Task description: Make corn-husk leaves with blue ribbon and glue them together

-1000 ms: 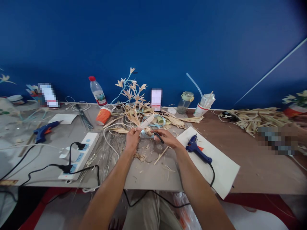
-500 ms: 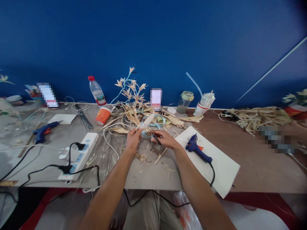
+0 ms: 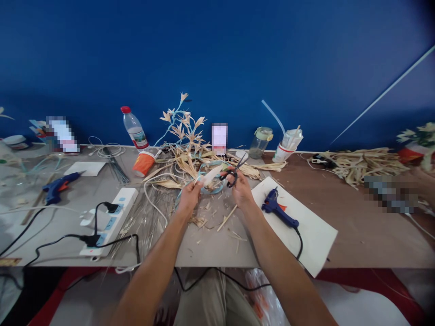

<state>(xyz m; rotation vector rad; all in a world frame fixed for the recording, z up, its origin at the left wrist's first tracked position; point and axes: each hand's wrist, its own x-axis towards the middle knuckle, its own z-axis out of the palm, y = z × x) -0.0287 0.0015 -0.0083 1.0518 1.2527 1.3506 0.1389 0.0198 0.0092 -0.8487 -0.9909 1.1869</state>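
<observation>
Near the middle of the table, my left hand (image 3: pixel 190 196) is closed on a pale piece of dried husk (image 3: pixel 213 174) that points up and to the right. My right hand (image 3: pixel 240 188) grips black scissors (image 3: pixel 233 174), their blades angled up and away from the husk. Behind both hands lies a pile of dried husk strips (image 3: pixel 186 158), with light blue tape among it. A branch of husk flowers (image 3: pixel 180 129) on a blue stem rises from an orange paper cup (image 3: pixel 143 164), or just behind it. Small husk scraps (image 3: pixel 202 222) are scattered below my hands.
A blue glue gun (image 3: pixel 280 208) lies on a white board (image 3: pixel 316 240) at right; another glue gun (image 3: pixel 56 189) is at left. A power strip (image 3: pixel 118 210) trails black cables. A bottle (image 3: pixel 135 129), phone (image 3: pixel 219 138) and jar (image 3: pixel 261 141) stand behind. Another person's hand (image 3: pixel 421 181) shows far right.
My right hand has moved slightly right and turned, swinging the scissors away from the husk so their blades point up and right. My left hand stays closed on the husk.
</observation>
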